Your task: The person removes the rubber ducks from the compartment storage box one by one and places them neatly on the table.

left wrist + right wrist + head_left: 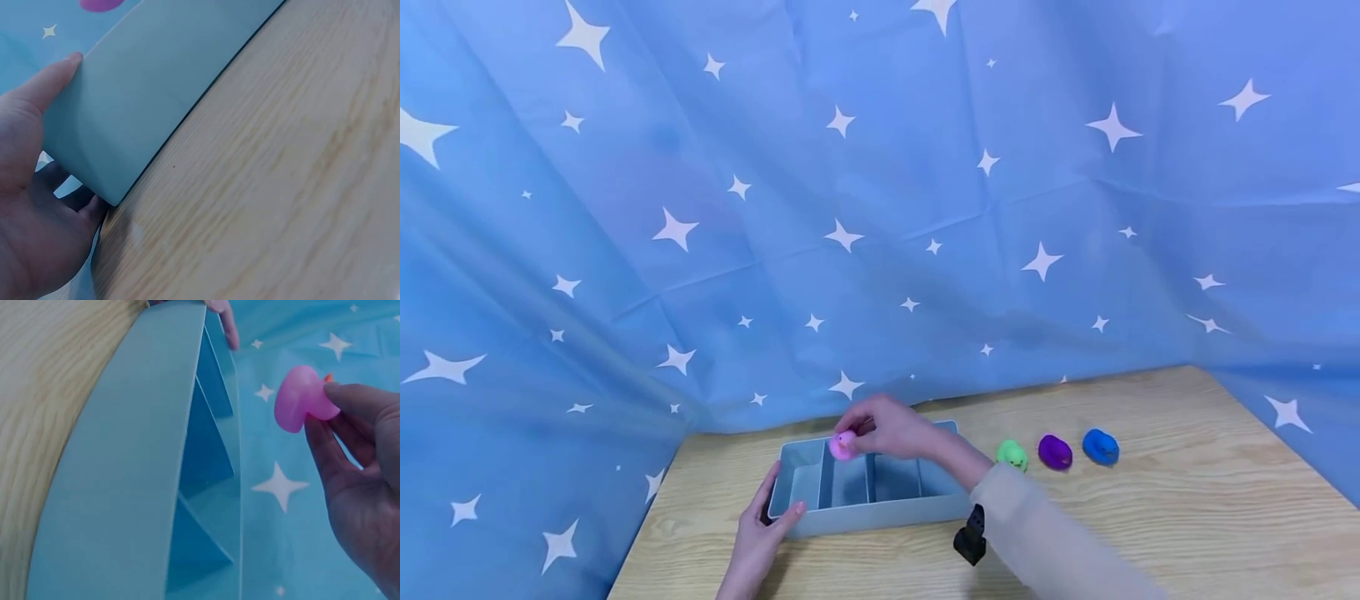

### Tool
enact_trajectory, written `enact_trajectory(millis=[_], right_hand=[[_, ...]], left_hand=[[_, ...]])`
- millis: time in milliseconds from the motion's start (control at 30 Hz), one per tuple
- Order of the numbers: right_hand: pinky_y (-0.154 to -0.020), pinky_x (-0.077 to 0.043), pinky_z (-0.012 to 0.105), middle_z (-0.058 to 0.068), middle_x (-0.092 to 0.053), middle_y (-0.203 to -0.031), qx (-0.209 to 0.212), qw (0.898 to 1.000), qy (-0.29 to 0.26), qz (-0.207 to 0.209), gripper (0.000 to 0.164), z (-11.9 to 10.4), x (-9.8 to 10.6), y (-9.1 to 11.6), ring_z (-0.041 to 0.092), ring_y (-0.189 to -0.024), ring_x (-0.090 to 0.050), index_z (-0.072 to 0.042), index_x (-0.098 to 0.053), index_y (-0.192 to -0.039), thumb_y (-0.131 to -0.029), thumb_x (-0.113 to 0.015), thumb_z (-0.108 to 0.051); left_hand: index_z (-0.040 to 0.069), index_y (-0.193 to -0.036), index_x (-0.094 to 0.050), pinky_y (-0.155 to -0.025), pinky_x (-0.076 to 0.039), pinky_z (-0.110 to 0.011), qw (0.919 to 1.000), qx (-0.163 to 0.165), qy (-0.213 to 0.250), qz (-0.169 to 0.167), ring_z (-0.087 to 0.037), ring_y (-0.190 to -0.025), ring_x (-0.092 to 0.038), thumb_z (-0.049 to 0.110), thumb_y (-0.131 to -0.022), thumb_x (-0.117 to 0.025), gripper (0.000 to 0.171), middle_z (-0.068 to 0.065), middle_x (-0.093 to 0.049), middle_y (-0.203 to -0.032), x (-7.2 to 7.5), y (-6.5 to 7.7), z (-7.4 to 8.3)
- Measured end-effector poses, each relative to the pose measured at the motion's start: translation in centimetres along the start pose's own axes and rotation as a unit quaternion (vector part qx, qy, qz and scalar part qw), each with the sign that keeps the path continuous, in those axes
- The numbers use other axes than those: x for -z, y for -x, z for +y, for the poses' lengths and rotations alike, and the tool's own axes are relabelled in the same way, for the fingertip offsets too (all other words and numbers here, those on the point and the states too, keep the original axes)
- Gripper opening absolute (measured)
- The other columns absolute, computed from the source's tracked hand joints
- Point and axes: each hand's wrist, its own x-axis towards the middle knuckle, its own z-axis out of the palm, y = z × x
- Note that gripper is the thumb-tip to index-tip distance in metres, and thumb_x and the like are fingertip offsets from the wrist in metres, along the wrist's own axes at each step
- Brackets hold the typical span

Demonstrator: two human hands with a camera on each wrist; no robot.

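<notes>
Between the fingertips of my right hand is a pink rubber duck, pinched above the left part of a blue-grey divided box. In the right wrist view the duck is in the air, apart from the box's wall. My left hand grips the box's left end, its thumb over the front rim and its other fingers round the side, as the left wrist view shows. A green duck, a purple duck and a blue duck stand to the right of the box.
Upright dividers split the box into several compartments; my right forearm hides part of its right end. A wooden table lies beneath. Behind and at the sides hangs a blue star-patterned cloth. A black device is strapped at my right wrist.
</notes>
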Motion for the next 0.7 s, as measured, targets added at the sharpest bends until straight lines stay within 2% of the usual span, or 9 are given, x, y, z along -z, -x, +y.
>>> enact_trajectory(millis=[167, 433, 700], right_hand=[[-0.084, -0.059, 0.027, -0.002, -0.072, -0.109, -0.002, 1.0, 0.007, 0.011, 0.022, 0.2, 1.6, 1.2, 0.019, -0.106, -0.069, -0.007, -0.075, -0.116, -0.095, -0.076, -0.012], [-0.091, -0.058, 0.035, 0.0, -0.071, -0.113, -0.003, 0.999, 0.013, 0.046, 0.022, 1.1, 4.0, 3.3, 0.022, -0.108, -0.067, -0.008, -0.076, -0.116, -0.094, -0.076, -0.012], [-0.093, -0.058, 0.037, 0.005, -0.072, -0.111, 0.03, 0.996, 0.025, 0.078, 0.021, 3.3, 6.3, 6.9, 0.023, -0.104, -0.067, -0.002, -0.075, -0.114, -0.096, -0.073, -0.01]], left_hand=[[0.014, -0.164, -0.024, -0.121, -0.014, -0.063, 0.9999, 0.007, 0.008, -0.003, -0.047, -0.152, -0.012, 0.032, -0.092, -0.079, 0.093, -0.024, -0.017, -0.167, 0.0, 0.1, 0.0], [0.013, -0.165, -0.021, -0.121, -0.013, -0.064, 0.9997, 0.012, 0.017, -0.01, -0.049, -0.152, -0.009, 0.034, -0.092, -0.078, 0.095, -0.025, -0.014, -0.168, 0.1, 0.1, 0.1], [0.013, -0.165, -0.021, -0.121, -0.012, -0.064, 0.9994, 0.02, 0.027, -0.012, -0.048, -0.152, -0.008, 0.034, -0.093, -0.078, 0.094, -0.024, -0.014, -0.168, -0.2, -0.1, -0.1]])
